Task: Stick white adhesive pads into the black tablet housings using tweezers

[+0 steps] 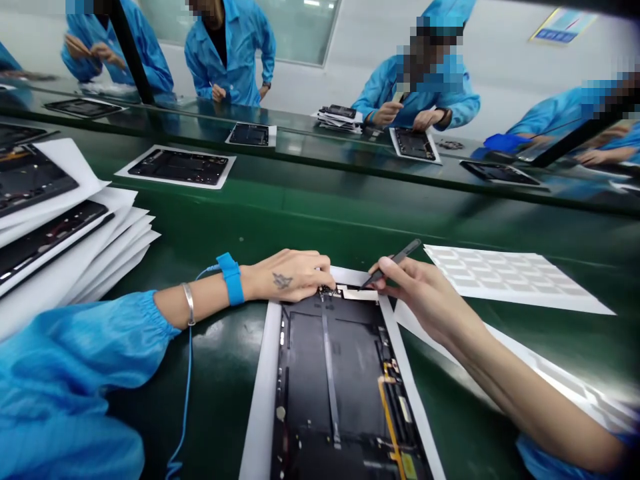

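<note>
An opened tablet housing [350, 373] lies on a white sheet [257, 400] in front of me, its black interior showing thin flex cables. Across its far edge my left hand [295, 275] rests with bent, closed fingers, their tips down by small board parts; what they pinch, if anything, is hidden. Dark tweezers [395, 262] slant in my right hand [407, 283], gripped between thumb and fingers. Their tip points down at a pale adhesive strip [361, 294] along the housing's far edge; I cannot tell whether it touches.
Stacked tablet housings and paper [105, 247] stand at left. Sheets of pale stickers [510, 270] lie at right. Beyond, another housing [175, 167] sits before a raised ledge [320, 157], where co-workers in blue work. A blue cord [187, 393] hangs from my left wrist strap [231, 280].
</note>
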Demonstrator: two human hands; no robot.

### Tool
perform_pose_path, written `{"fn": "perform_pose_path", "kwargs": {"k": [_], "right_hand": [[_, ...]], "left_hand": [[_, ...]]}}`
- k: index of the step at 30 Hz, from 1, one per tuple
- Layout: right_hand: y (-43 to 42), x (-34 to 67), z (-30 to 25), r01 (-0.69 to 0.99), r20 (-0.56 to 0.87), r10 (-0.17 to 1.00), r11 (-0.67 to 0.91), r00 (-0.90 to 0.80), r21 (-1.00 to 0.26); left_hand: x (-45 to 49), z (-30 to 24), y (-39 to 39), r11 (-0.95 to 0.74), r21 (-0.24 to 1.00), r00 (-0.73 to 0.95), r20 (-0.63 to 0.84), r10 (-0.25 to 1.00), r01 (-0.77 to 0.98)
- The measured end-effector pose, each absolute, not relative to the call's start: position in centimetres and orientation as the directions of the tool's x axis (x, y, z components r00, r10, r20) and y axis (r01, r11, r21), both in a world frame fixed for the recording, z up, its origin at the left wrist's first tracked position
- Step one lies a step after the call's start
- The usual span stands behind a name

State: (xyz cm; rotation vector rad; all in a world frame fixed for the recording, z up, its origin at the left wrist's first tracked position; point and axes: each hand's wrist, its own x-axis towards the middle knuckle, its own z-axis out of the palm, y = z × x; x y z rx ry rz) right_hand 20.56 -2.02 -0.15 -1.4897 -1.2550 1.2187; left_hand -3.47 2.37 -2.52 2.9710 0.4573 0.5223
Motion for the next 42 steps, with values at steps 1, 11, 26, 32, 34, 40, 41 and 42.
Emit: {"fn": "perform_pose_path", "kwargs": {"k": [1,11,26,32,34,40,41,42], "right_hand": [[-2.02,20.57,-0.14,0.194,-0.165,0.986,-0.167,0.029,-0.967],[-1.84,20.67,-0.02,0.208,-0.162,0.987,-0.16,0.007,-0.965],[-1.96,20.58,0.03,0.25,-0.136,0.991,-0.132,0.0,-0.959],[-1.95,20.58,0.02,0.275,-0.127,0.992,-0.118,-0.016,-0.954],[-1.99,20.56,0.06,0.267,-0.13,0.991,-0.12,-0.018,-0.956],[-1.88,20.65,-0.26,0.283,-0.109,0.994,-0.096,-0.029,-0.954],[-1.81,20.71,-0.41,0.295,-0.096,0.995,-0.083,-0.031,-0.952],[-1.77,20.79,-0.57,0.313,-0.078,0.996,-0.065,-0.03,-0.947]], "left_hand": [[-3.47,-2.49,2.34,-0.951,0.138,0.897,0.319,0.307,0.277],[-3.51,-2.18,2.17,-0.953,0.12,0.897,0.321,0.304,0.28],[-3.36,-1.96,2.07,-0.947,0.117,0.905,0.281,0.319,0.298],[-3.42,-1.87,2.01,-0.945,0.116,0.903,0.278,0.327,0.306],[-3.44,-1.76,1.98,-0.944,0.121,0.905,0.269,0.33,0.308],[-3.49,-1.61,1.99,-0.935,0.13,0.914,0.204,0.35,0.329],[-3.5,-1.6,2.01,-0.936,0.131,0.917,0.197,0.348,0.327],[-3.5,-1.58,2.04,-0.937,0.132,0.919,0.194,0.343,0.322]]}}
